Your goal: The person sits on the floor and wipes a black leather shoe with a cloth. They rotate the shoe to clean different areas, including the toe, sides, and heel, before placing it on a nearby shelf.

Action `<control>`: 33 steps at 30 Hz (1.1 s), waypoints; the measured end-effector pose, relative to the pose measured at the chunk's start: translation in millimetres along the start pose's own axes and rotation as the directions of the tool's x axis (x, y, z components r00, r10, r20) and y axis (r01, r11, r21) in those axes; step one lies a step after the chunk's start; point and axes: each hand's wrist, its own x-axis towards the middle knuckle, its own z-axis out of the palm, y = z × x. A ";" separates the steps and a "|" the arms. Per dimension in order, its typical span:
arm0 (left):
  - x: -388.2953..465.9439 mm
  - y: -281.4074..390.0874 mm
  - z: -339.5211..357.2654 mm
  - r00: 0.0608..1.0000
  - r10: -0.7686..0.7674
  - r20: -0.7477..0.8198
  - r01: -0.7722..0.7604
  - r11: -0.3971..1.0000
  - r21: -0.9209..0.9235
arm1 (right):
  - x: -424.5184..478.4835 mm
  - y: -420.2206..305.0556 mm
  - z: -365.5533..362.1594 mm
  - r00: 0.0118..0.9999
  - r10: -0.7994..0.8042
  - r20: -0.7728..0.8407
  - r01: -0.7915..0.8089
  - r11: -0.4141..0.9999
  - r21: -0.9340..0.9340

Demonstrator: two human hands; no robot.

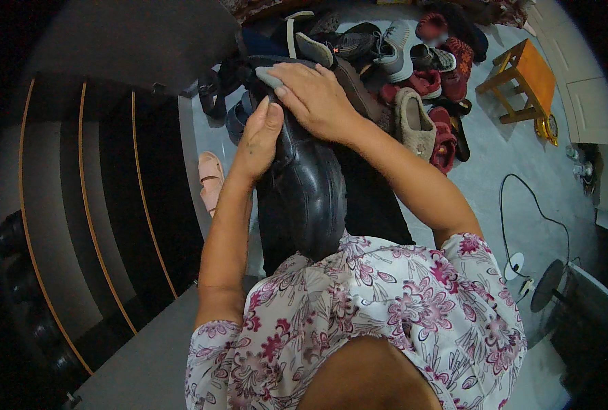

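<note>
A black leather shoe [311, 189] lies lengthwise over my lap, its toe pointing towards my body. My left hand [262, 136] grips the shoe's side near the opening, thumb uppermost. Across the heel end, my right hand [314, 100] presses a light grey cloth [269, 77] against the leather. Most of the cloth is hidden under the fingers. Past my hands, many shoes are heaped on the floor, among them a grey sneaker [397, 48] and a beige fleece slipper [415, 120].
On the left is a dark shoe cabinet [81, 205] with shelves edged in orange; a pink sandal [211, 179] lies beside it. A wooden stool [527, 77] stands at the far right. Below it, a black cable [534, 197] loops over the floor near a fan-like stand [548, 287].
</note>
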 end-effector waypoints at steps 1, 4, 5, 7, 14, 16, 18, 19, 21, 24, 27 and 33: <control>-1.1 4.9 -2.8 0.999 -0.028 0.041 0.024 0.995 0.101 | 5.5 3.7 0.6 0.998 0.050 0.039 -0.051 0.998 0.033; -3.7 21.4 -10.8 0.983 -0.100 0.157 0.046 0.948 0.315 | 18.1 12.4 -0.6 0.979 0.154 0.133 -0.166 0.982 0.090; -2.7 23.2 -12.8 0.974 -0.102 0.203 0.030 0.943 0.330 | 15.9 11.9 -2.0 0.982 0.159 0.102 -0.169 0.981 0.096; -0.1 20.6 -18.5 0.952 -0.139 0.272 0.061 0.959 0.277 | 6.9 13.2 -2.9 0.985 0.166 0.042 -0.170 0.979 0.114; 2.7 3.6 -19.1 0.954 -0.192 0.230 0.217 0.972 -0.091 | -41.5 -4.0 -15.3 0.992 0.089 0.088 -0.096 0.991 0.088; -0.4 4.6 -11.9 0.967 -0.225 0.122 0.234 0.970 -0.068 | -54.0 -15.3 -27.2 0.978 0.112 0.176 -0.141 0.976 0.164; -3.6 6.1 0.0 0.975 -0.221 -0.025 0.222 0.975 0.016 | -60.6 -26.0 -40.9 0.958 0.092 0.270 -0.151 0.967 0.206; -4.8 6.2 1.5 0.972 -0.214 -0.098 0.220 0.974 0.062 | -61.2 -28.9 -40.4 0.960 0.066 0.272 -0.124 0.971 0.202; -1.9 -15.4 -8.6 0.989 -0.132 -0.066 0.137 0.987 0.082 | -61.0 -33.1 -40.8 0.961 0.019 0.277 -0.074 0.979 0.188; -6.7 -6.0 4.4 0.992 -0.070 -0.104 0.075 0.996 0.046 | -48.7 -28.7 -38.7 0.957 0.014 0.290 -0.069 0.981 0.182; -8.6 -3.8 4.3 0.993 -0.081 -0.089 0.085 0.995 0.052 | -37.9 -16.2 -27.0 0.970 0.015 0.243 -0.045 0.992 0.117; 1.4 16.7 -21.1 0.908 -0.310 0.281 0.279 0.949 0.147 | -5.7 10.8 -7.1 0.997 0.060 0.041 -0.063 0.993 0.098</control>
